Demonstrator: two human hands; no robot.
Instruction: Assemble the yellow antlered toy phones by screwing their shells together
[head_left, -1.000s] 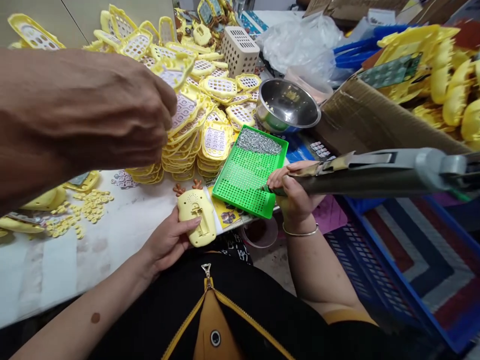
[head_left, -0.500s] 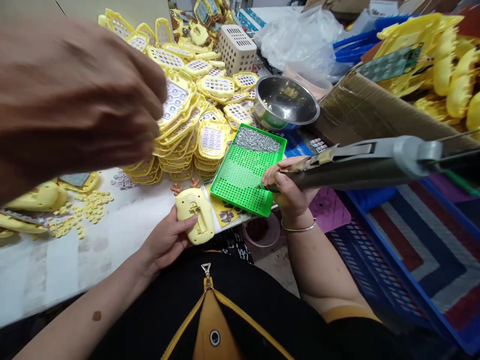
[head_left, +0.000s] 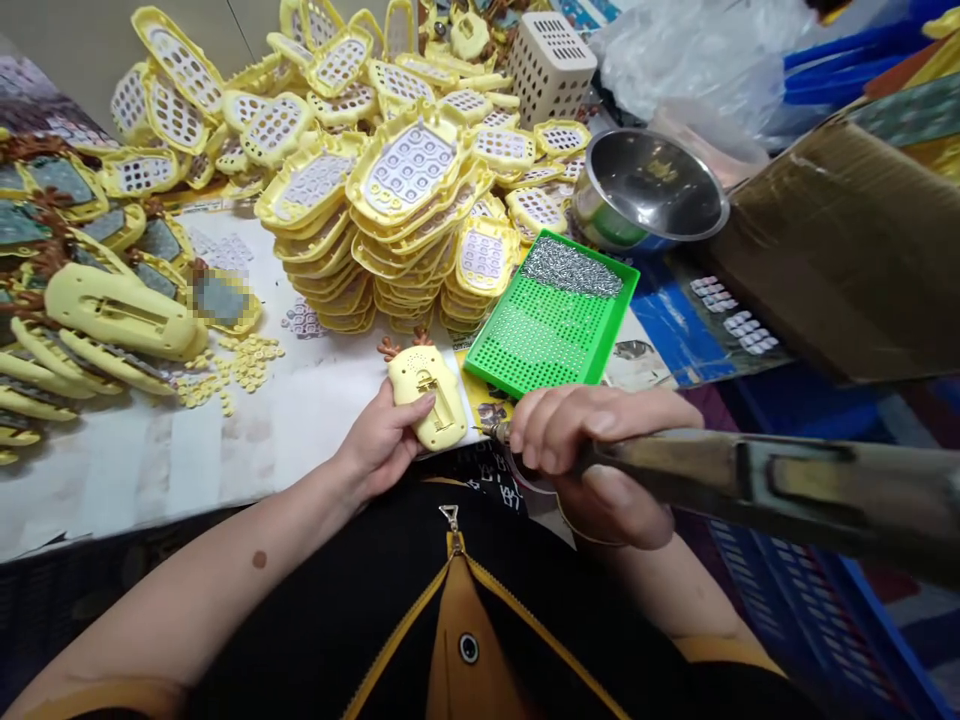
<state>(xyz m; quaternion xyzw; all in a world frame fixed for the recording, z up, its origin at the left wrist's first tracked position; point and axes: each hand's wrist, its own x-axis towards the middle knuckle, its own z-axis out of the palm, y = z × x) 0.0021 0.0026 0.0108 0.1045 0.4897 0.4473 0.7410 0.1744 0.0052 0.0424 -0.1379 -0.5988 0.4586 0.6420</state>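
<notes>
My left hand grips a small yellow toy phone shell with brown antlers, back side up, at the table's near edge. My right hand is closed round a grey powered screwdriver; its tip points left, a short way from the shell's lower right corner. Just beyond the driver lies a green perforated tray with a heap of small silver screws along its far end.
Tall stacks of yellow keypad shells rise behind the toy. More yellow shells and small yellow buttons lie left. A steel bowl, a white perforated box, a cardboard box and a blue crate stand right.
Another person's large hand that filled the upper left is gone from view. My right hand has drawn the screwdriver off the green tray toward the shell in my left hand.
</notes>
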